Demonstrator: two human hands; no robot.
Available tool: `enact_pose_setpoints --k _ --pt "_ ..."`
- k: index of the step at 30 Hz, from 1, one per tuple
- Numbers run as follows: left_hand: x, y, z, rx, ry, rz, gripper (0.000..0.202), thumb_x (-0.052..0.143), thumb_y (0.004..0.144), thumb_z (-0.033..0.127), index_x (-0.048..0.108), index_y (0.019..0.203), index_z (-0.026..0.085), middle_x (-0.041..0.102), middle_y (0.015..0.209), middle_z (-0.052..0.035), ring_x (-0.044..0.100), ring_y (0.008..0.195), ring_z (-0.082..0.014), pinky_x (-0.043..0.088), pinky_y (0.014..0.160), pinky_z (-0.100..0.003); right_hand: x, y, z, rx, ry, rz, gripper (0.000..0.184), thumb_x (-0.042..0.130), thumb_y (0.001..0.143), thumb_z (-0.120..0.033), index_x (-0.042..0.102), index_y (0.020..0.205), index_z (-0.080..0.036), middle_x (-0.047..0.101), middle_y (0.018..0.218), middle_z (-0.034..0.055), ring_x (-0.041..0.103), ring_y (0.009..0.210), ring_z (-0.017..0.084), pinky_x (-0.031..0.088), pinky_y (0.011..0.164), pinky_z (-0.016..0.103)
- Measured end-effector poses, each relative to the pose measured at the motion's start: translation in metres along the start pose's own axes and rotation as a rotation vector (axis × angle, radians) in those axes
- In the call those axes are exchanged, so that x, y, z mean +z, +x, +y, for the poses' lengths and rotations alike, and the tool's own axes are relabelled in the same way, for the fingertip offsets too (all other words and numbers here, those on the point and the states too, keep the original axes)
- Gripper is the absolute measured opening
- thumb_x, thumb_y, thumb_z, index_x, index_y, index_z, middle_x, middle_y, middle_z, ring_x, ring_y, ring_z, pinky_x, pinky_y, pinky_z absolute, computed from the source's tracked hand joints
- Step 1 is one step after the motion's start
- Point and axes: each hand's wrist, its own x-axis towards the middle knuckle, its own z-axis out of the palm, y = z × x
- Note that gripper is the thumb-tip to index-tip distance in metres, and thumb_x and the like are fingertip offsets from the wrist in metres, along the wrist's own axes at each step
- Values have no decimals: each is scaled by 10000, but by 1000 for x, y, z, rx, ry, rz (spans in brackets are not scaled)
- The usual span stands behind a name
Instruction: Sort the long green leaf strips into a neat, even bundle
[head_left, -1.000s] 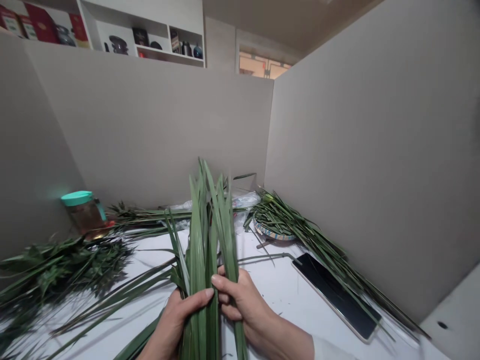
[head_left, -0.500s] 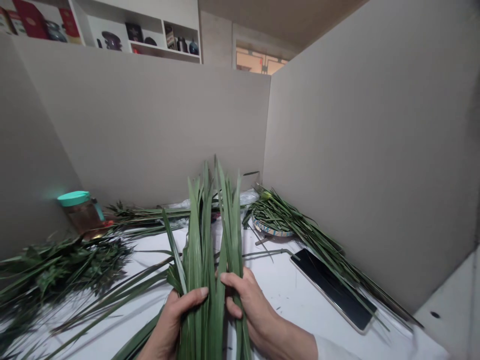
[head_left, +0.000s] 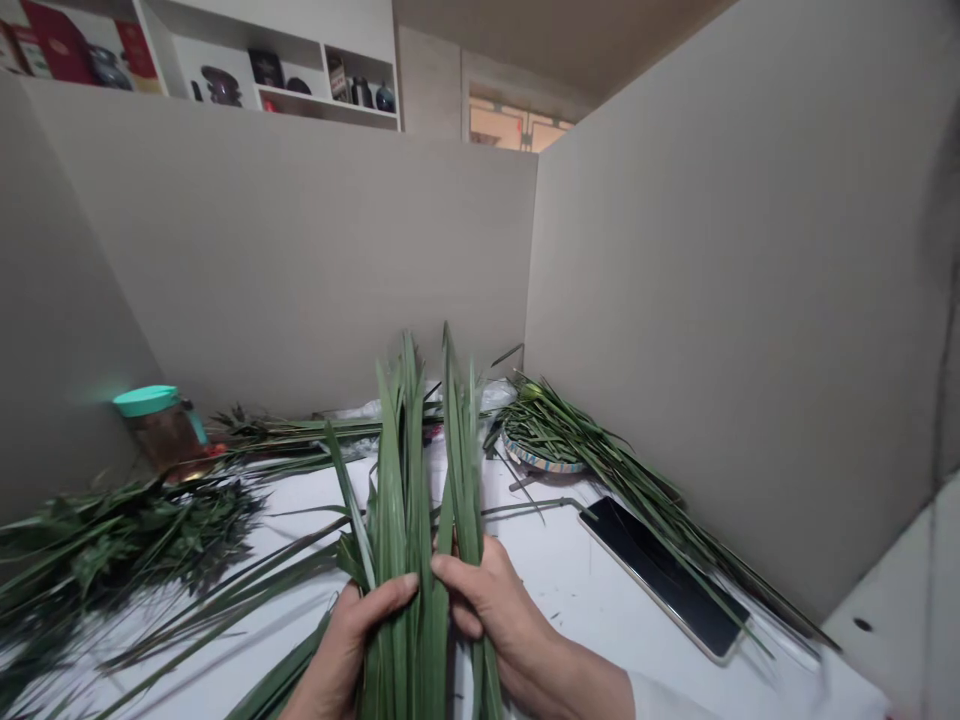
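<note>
Leaf bundle (head_left: 416,480): long, flat, narrow green blades, pointed tips fanning upward in two clusters, held upright above the white table (head_left: 570,580). Left hand (head_left: 349,640) grasps the left cluster, thumb across the front. Right hand (head_left: 487,605) grips the right cluster. Black phone (head_left: 664,578) lies to the bundle's right.

My left hand (head_left: 352,640) and right hand (head_left: 487,610) flank the leaf bundle (head_left: 409,480) above the table (head_left: 555,570). A jar (head_left: 157,430) sits back left. A phone (head_left: 660,575) lies right, with a plate (head_left: 536,460) behind it.
</note>
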Motion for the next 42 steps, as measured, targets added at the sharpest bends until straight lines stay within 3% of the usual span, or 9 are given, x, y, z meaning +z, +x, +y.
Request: enact_pose_setpoints --k 6,12,17,20,23,27,36,42 --pt "14 -4 7 50 6 23 285 849 606 229 644 790 155 736 630 -57 663 496 -211 580 532 -349 10 -4 0 13 -76 -78 338 764 741 -323 583 960 -138 486 608 -75 303 423 34 210 334 150" --pt "13 -23 19 70 15 69 252 843 571 243 644 709 174 721 606 -45 663 507 -208 571 529 -324 7 -3 2 13 -93 -89 280 723 752 -264 587 960 -137 502 626 -73 291 413 27 203 337 149" --pt "11 -44 24 153 40 32 289 837 565 232 696 814 192 759 764 -70 712 669 -248 579 635 -333 3 -5 7 34 -65 -66 248 664 739 -223 562 952 -148 505 614 -80 272 392 27 211 364 164" --pt "11 -32 18 145 47 79 237 799 603 261 667 786 188 741 697 -61 688 601 -228 567 583 -324 2 -6 8 48 -49 -39 246 672 729 -246 559 925 -151 475 578 -92 270 391 31 230 386 170" --pt "9 -13 11 118 63 99 203 761 611 284 600 693 191 659 508 -24 597 426 -191 512 450 -303 2 -6 8 64 -39 -27 266 711 715 -286 561 892 -155 459 535 -100 275 380 38 240 390 179" --pt "4 1 6 124 87 85 233 756 606 284 545 671 209 623 453 7 566 385 -175 483 409 -279 3 -6 8 75 -26 -35 345 774 682 -348 569 882 -156 429 478 -111 301 371 54 251 389 188" --pt "3 3 5 114 111 -36 245 731 632 313 588 786 188 657 450 -42 609 387 -260 495 418 -354 4 -12 17 64 5 12 455 745 728 -514 540 950 -174 371 433 -137 268 358 58 256 401 191" --pt "2 3 12 145 83 18 253 741 629 265 561 797 208 622 443 15 567 346 -214 486 397 -328 4 -17 16 30 -10 65 474 699 766 -577 528 957 -179 362 436 -138 239 347 48 196 397 193"
